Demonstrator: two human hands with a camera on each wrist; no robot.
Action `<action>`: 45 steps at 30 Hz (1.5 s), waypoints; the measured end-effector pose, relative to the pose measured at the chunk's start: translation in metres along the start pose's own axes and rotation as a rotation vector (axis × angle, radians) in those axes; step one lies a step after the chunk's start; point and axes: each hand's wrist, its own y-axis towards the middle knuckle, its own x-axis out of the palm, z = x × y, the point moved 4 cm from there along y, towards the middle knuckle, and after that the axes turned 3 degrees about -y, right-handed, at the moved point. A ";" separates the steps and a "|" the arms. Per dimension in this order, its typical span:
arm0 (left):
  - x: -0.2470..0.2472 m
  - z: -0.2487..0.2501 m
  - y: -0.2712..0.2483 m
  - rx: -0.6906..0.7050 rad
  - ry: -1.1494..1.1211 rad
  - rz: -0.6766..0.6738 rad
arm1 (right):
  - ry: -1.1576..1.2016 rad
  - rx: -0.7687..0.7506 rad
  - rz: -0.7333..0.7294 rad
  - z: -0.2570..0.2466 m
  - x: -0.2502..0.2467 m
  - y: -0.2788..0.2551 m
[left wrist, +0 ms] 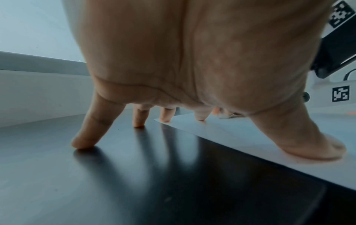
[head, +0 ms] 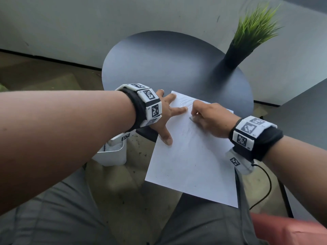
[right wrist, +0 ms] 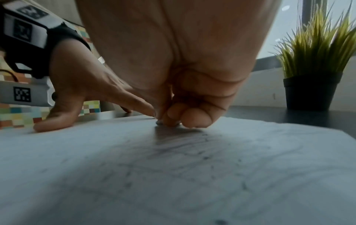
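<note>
**Operator:** What's around me, and is anything in the way?

**Spotter:** A potted grass plant (head: 247,39) stands at the far right of the round table (head: 168,64), well apart from your hands. A white bin (head: 113,156) sits on the floor below the table's left side. A black cable (head: 265,188) loops down from your right wrist. Nothing lies on the tabletop between your hands and the plant.

**Operator:** And the paper?

**Spotter:** The sheet of paper (head: 191,161) lies flat on the near side of the table. Its long axis runs from the far corner by your left hand back towards you, slanted a little to your right. The near part juts past the table rim over your lap. Faint pencil marks smear its far half.

**Operator:** My hands?

**Spotter:** Your left hand (head: 164,114) is spread with straight fingers. The thumb and forefinger press the sheet, another fingertip sits at its far corner, and the outer two fingers rest on bare table. Your right hand (head: 210,117) is curled, and its fingertips pinch a small grey nub (head: 192,119) down onto the paper, just beside your left forefinger. I can't tell for sure what the nub is.

**Operator:** The room?

**Spotter:** The tabletop is dark, matt and smooth. A pale grey wall (head: 88,23) runs behind it, and the floor (head: 44,75) is brownish and worn.
</note>
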 end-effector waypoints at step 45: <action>-0.001 0.010 -0.003 -0.031 -0.049 -0.023 | 0.115 0.169 -0.027 0.008 0.004 -0.001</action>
